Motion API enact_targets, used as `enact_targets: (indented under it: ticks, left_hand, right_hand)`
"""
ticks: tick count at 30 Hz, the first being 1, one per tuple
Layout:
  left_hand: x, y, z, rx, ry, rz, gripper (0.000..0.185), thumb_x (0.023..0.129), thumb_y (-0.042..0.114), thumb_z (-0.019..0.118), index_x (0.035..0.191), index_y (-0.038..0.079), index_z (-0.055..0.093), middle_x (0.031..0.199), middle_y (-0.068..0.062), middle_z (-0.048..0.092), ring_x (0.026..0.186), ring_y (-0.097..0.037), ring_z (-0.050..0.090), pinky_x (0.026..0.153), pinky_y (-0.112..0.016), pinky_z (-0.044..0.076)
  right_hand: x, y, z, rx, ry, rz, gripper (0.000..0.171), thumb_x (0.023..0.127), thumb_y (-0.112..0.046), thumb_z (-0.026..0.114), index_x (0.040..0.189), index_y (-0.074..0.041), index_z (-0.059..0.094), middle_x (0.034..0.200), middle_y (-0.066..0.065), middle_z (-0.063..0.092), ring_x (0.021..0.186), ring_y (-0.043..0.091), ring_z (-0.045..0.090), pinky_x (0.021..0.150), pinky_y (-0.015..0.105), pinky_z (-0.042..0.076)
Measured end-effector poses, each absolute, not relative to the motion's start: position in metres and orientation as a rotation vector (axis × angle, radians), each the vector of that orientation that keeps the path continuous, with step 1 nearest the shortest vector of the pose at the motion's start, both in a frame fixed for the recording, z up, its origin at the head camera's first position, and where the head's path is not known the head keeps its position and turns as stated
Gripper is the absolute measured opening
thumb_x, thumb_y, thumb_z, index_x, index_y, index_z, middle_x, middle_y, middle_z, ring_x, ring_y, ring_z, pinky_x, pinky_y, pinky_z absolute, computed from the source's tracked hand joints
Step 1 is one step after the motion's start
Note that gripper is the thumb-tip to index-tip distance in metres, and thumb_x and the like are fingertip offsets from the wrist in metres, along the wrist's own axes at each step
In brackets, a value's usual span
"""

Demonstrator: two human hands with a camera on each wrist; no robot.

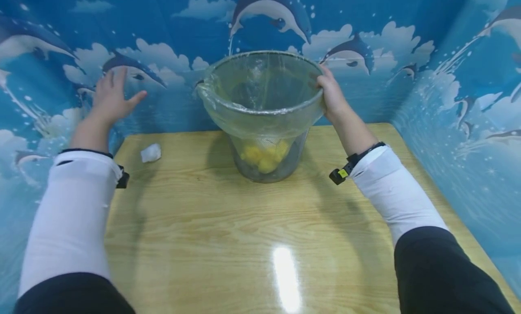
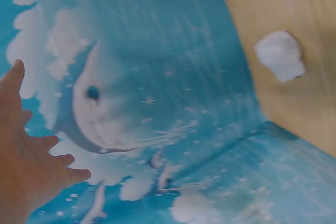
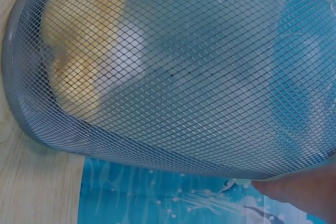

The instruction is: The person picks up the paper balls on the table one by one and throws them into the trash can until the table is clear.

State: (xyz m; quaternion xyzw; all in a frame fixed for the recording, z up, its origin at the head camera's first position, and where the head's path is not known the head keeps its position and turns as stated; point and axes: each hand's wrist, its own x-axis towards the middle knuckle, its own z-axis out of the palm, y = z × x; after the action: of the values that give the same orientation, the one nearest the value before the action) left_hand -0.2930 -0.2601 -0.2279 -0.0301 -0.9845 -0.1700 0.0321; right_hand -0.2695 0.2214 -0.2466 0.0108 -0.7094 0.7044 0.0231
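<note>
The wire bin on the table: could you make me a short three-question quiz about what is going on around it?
1. True or false: the right hand grips the rim of the bin.
2. What lies on the table to the left of the bin: (a) a spoon, (b) a crumpled white wad, (c) a cup?
3. What is the left hand holding?

Key
1. True; its fingers curl over the plastic liner at the rim.
2. (b).
3. Nothing; it is raised with fingers spread, clear of the bin.
</note>
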Motion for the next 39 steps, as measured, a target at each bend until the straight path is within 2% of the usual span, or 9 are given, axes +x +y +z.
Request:
enact_targets:
  ticks: [6, 14, 22, 28, 34, 39]
  left_hand:
    - [-0.297, -0.270, -0.257, -0.035, -3.107, -0.564, 0.086, 0.097, 0.061, 0.030, 0.151, 0.018, -0.022, 0.153, -0.022, -0.031, 0.138, -0.050, -0.025, 0.109, -0.068, -0.007]
    - [-0.299, -0.278, -0.300, 0.002, -3.136, -0.684, 0.090, 0.096, 0.063, 0.032, 0.152, 0.017, -0.020, 0.153, -0.027, -0.029, 0.137, -0.051, -0.026, 0.108, -0.070, -0.007]
    - [-0.307, -0.282, -0.340, 0.031, -3.183, -0.699, 0.098, 0.091, 0.070, 0.033, 0.152, 0.012, -0.018, 0.152, -0.033, -0.024, 0.138, -0.055, -0.020, 0.107, -0.072, -0.004]
    - [-0.316, -0.279, -0.368, 0.045, -3.251, -0.589, 0.107, 0.086, 0.079, 0.028, 0.152, 0.009, -0.018, 0.151, -0.037, -0.020, 0.136, -0.060, -0.014, 0.107, -0.073, 0.004]
    - [-0.308, -0.278, -0.385, 0.017, -3.267, -0.657, 0.109, 0.086, 0.078, 0.031, 0.152, 0.006, -0.016, 0.150, -0.038, -0.020, 0.136, -0.060, -0.013, 0.106, -0.073, 0.002]
    - [-0.298, -0.271, -0.393, 0.021, -3.295, -0.723, 0.108, 0.085, 0.079, 0.032, 0.154, 0.010, -0.014, 0.154, -0.035, -0.014, 0.139, -0.056, -0.010, 0.106, -0.073, 0.003]
  right_hand:
    - [-0.268, 0.221, -0.246, 0.048, -2.204, 2.167, 0.073, 0.085, -0.011, 0.028, 0.156, -0.023, 0.014, 0.161, -0.001, 0.007, 0.133, 0.025, 0.025, 0.096, 0.033, 0.027]
    - [-0.270, 0.220, -0.247, 0.067, -2.183, 2.186, 0.073, 0.085, -0.010, 0.029, 0.156, -0.021, 0.014, 0.161, 0.001, 0.008, 0.135, 0.025, 0.025, 0.100, 0.035, 0.029]
    - [-0.270, 0.220, -0.246, 0.021, -2.173, 2.208, 0.070, 0.087, -0.011, 0.029, 0.155, -0.025, 0.018, 0.160, -0.002, 0.010, 0.133, 0.024, 0.025, 0.099, 0.033, 0.028]
    - [-0.271, 0.223, -0.246, 0.029, -2.176, 2.198, 0.070, 0.086, -0.011, 0.028, 0.155, -0.024, 0.019, 0.160, -0.002, 0.010, 0.131, 0.024, 0.026, 0.099, 0.034, 0.027]
    - [-0.272, 0.222, -0.247, 0.036, -2.163, 2.211, 0.071, 0.086, -0.011, 0.029, 0.155, -0.023, 0.017, 0.160, -0.001, 0.011, 0.130, 0.024, 0.027, 0.099, 0.034, 0.028]
    - [-0.272, 0.223, -0.247, 0.029, -2.163, 2.212, 0.071, 0.087, -0.011, 0.029, 0.155, -0.023, 0.016, 0.160, -0.001, 0.011, 0.130, 0.024, 0.027, 0.097, 0.033, 0.029]
